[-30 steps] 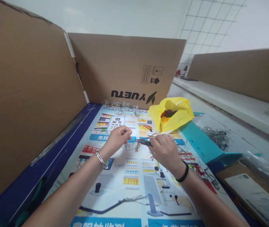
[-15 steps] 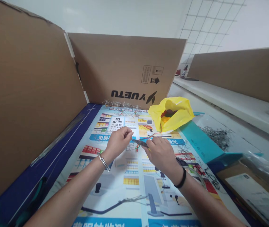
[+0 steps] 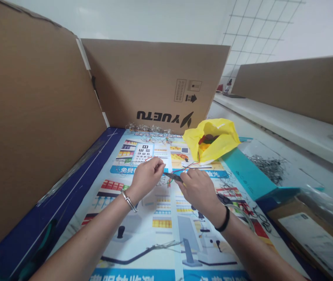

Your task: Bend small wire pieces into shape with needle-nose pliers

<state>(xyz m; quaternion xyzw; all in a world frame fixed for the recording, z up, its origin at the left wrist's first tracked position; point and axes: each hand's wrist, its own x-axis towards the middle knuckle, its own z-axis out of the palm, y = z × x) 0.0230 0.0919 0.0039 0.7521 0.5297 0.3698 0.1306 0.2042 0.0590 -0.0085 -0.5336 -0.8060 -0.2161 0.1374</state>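
My left hand [image 3: 146,174] is closed in a pinch, and a thin red wire [image 3: 151,158] shows just behind its fingers. What lies between the fingertips is mostly hidden. My right hand [image 3: 199,188] is wrapped round a pair of needle-nose pliers [image 3: 172,177], whose dark jaws point left, close to my left fingertips. Whether the jaws grip anything is too small to tell. Red and green wires [image 3: 186,168] run from behind the pliers to a yellow plastic bag [image 3: 213,136]. Short coloured wire ends [image 3: 169,183] lie beneath the jaws on the printed sheet [image 3: 163,207].
Cardboard panels stand at the left [image 3: 38,109] and the back [image 3: 143,78]. Silvery wire scraps [image 3: 149,128] lie along the back, and more wire clippings [image 3: 267,168] at the right beside a teal board [image 3: 248,171]. A plastic-wrapped box [image 3: 309,238] sits at the right front.
The red wire behind my left hand now shows more clearly. Both hands and the pliers have barely moved, and the whole view has shifted slightly.
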